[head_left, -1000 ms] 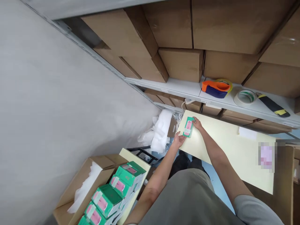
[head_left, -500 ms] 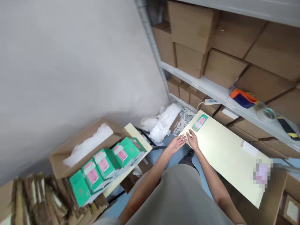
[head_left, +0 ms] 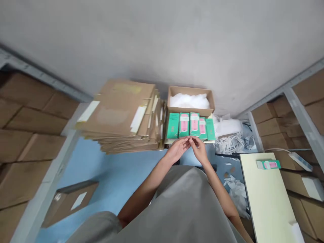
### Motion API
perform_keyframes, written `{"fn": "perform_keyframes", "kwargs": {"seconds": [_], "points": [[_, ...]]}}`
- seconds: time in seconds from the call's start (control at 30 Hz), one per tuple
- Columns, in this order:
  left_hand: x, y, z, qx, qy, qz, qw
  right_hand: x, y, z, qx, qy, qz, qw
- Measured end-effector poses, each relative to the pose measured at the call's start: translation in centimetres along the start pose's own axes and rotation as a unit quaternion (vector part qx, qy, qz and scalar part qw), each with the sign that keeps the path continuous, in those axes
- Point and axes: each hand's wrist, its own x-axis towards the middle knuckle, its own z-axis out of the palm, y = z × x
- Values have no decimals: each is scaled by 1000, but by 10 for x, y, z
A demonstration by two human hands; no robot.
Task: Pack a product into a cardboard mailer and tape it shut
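In the head view my left hand (head_left: 178, 149) is held palm up, its fingers stretched out. My right hand (head_left: 199, 149) meets it at the fingertips, with the fingers loosely bent. I see nothing held in either one. Just beyond them stands a row of green boxes with pink pictures (head_left: 194, 125), some with a pale strip across the front. Behind the row sits an open cardboard box (head_left: 190, 110) with white foam wrap (head_left: 189, 100) inside.
A tall stack of flattened cartons (head_left: 113, 111) is on the left. One green box (head_left: 268, 164) lies on the pale table (head_left: 268, 199) at right. White paper scraps (head_left: 231, 143) fill a corner. Shelves of cartons (head_left: 37, 125) flank both sides; a carton (head_left: 71, 202) lies on the blue floor.
My view has swung left, from the pale table to the row of green boxes and the carton stack. My hands have come together at the fingertips.
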Motion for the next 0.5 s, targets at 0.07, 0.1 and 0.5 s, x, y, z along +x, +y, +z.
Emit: {"fn": "perform_keyframes", "kwargs": {"seconds": [0.07, 0.1, 0.5], "points": [[-19, 27, -33, -20, 23, 38, 999, 9, -11, 40, 3, -40, 19, 999], [-28, 39, -48, -27, 37, 59, 997, 14, -16, 57, 2, -61, 28, 998], [-87, 135, -145, -32, 161, 214, 963, 104, -68, 217, -85, -242, 122, 959]]}}
